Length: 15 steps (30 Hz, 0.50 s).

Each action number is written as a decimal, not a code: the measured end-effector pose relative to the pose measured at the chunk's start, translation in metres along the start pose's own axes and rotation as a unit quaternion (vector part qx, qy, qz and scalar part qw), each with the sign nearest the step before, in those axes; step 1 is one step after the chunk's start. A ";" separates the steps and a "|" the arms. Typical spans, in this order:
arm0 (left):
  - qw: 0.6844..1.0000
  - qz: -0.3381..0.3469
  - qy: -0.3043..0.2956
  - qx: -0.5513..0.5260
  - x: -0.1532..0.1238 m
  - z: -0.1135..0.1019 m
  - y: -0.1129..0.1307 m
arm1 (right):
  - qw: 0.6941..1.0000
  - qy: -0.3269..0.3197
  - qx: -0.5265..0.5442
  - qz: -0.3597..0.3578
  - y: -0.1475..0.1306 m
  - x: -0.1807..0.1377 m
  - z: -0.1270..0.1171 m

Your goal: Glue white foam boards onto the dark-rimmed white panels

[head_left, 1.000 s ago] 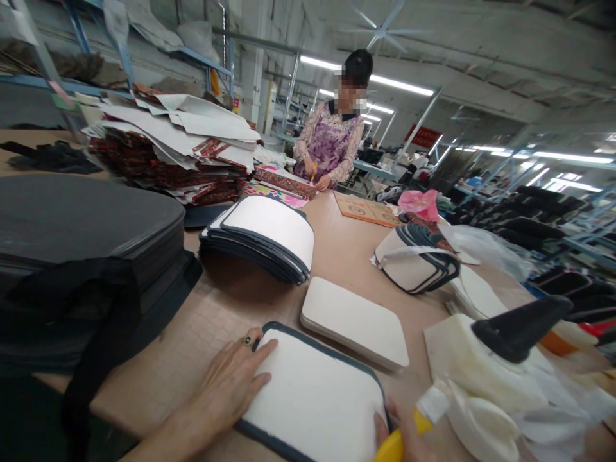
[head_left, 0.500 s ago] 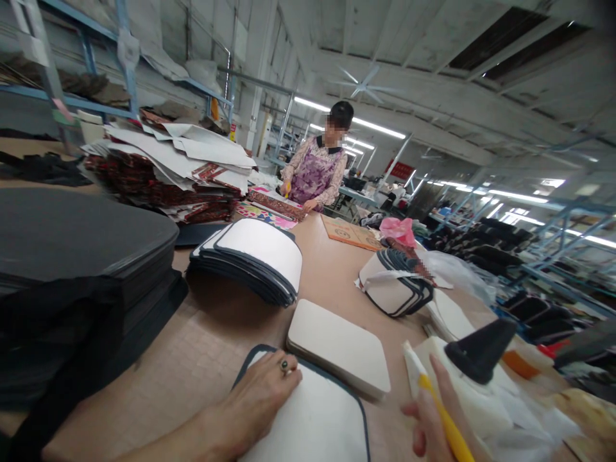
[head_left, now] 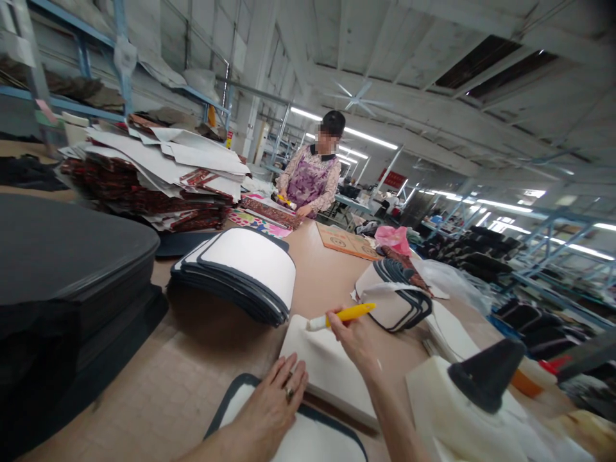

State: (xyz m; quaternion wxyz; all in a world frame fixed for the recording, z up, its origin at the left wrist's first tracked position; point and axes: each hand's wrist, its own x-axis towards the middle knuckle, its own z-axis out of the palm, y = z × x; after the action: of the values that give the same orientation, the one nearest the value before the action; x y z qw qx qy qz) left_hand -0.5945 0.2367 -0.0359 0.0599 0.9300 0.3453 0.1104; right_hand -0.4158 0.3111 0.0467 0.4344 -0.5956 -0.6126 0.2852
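Pressing too hard, I could skew the white stack [head_left: 328, 364]. My right hand [head_left: 352, 337] clasps the yellow brush [head_left: 355, 312]; my left hand [head_left: 276, 399], nearer, lies open, unclamped.

The left grip [head_left: 278, 401] lies palm-down and outstretched, while the right grip [head_left: 355, 338] is curled.

Over the worktop [head_left: 325, 276] I count one left hand [head_left: 280, 394], one right hand [head_left: 350, 332], one yellow-handled brush [head_left: 350, 313]. Toward the near edge, one dark-bordered panel [head_left: 317, 439]; beyond, one pale stack [head_left: 330, 364], one curved stack [head_left: 250, 264], one bundle [head_left: 392, 305]. One grey stack [head_left: 67, 250] toward the left edge, one black-coned container [head_left: 430, 391] toward the right, one co-worker [head_left: 312, 176] at the far edge.
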 end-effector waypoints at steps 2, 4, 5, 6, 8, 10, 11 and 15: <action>1.000 0.000 -0.017 0.006 0.002 -0.006 0.002 | 1.000 -0.021 -0.009 -0.011 0.006 0.009 0.010; 0.999 -0.004 -0.043 0.004 0.004 -0.015 0.003 | 0.999 -0.034 -0.026 -0.013 0.016 0.012 0.009; 0.998 -0.007 -0.055 0.001 0.005 -0.020 0.004 | 0.999 -0.033 -0.038 -0.011 0.022 0.010 0.002; 0.998 -0.010 -0.065 -0.005 0.006 -0.025 0.004 | 0.998 -0.029 -0.052 -0.005 0.028 0.007 -0.009; 0.997 -0.017 -0.078 -0.016 0.008 -0.034 0.004 | 0.996 -0.005 -0.084 0.010 0.039 -0.004 -0.040; 0.996 -0.024 -0.081 -0.032 0.007 -0.040 0.004 | 0.993 0.028 -0.116 0.025 0.046 -0.017 -0.074; 0.996 -0.031 -0.077 -0.041 0.007 -0.042 0.004 | 0.990 0.043 -0.128 0.028 0.046 -0.023 -0.087; 0.993 -0.084 -0.053 -0.069 0.004 -0.040 0.003 | 0.992 0.042 -0.120 0.010 0.030 -0.025 -0.080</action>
State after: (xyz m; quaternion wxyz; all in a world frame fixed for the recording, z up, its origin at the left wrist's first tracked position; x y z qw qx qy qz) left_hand -0.5997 0.2391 0.0043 0.1511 0.8960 0.4100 0.0785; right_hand -0.3340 0.2769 0.0525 0.3826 -0.6606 -0.6176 0.1889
